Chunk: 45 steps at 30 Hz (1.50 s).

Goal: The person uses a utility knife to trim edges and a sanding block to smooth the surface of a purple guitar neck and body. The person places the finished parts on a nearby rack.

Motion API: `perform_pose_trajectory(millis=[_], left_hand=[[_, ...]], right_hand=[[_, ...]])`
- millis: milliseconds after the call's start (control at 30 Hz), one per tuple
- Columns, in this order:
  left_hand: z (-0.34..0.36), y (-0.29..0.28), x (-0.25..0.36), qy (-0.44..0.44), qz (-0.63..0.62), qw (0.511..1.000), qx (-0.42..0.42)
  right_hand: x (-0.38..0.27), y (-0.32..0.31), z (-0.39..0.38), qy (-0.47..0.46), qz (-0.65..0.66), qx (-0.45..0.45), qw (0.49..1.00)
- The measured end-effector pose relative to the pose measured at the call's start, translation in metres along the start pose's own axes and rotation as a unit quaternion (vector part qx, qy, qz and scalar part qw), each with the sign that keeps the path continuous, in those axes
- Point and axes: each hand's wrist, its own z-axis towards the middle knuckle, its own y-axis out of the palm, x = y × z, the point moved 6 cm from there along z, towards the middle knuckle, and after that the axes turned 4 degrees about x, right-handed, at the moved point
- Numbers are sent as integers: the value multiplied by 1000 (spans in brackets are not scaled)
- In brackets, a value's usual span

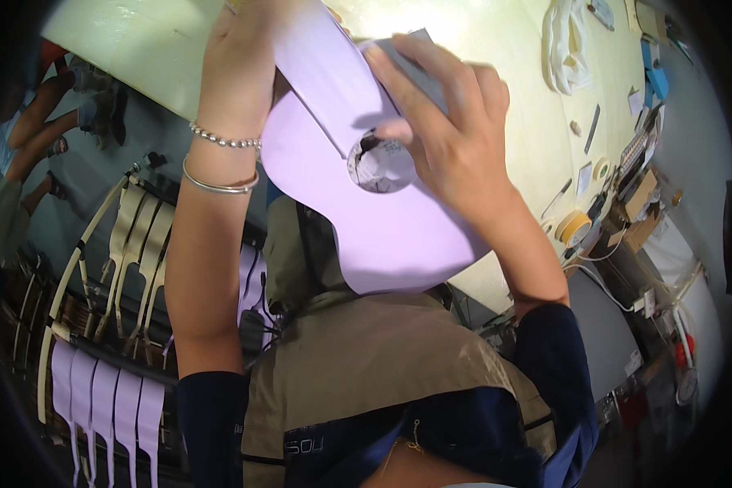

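Note:
A lilac ukulele or small guitar body (pixel 407 232) leans over the table edge toward my lap, its round sound hole (pixel 380 165) showing a pale label inside. From the hole the lilac neck (pixel 321 61) runs up to the top of the view. My left hand (pixel 248 37), partly cut off and blurred, is closed around the neck's far end. My right hand (pixel 455 122) bends its fingers over a flat grey piece (pixel 415 69) beside the neck. Its thumb is near the sound hole. Whether the grey piece is a sheet or a block, I cannot tell.
Lilac necks (pixel 106 390) and cream necks (pixel 142 232) hang on a rack at lower left. On the pale table (pixel 520 146) lie a white cloth bag (pixel 567 49), tape rolls (pixel 573 229) and small tools. Another person's legs (pixel 49 122) are at far left.

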Motion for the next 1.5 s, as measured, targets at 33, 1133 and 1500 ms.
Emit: perform_pose_trajectory(millis=[33, 1133, 1500], left_hand=[[-2, -2, -3, -12, -14, 1000, -2], [-71, 42, 70, 8, -36, 998, 60], [-167, 144, 202, 376, -100, 842, -374]], right_hand=[[-2, -1, 1, 5, 3, -12, 1000], [76, -48, -61, 330, -214, 60, 918], [42, -23, -216, 407, 630, 206, 628]])
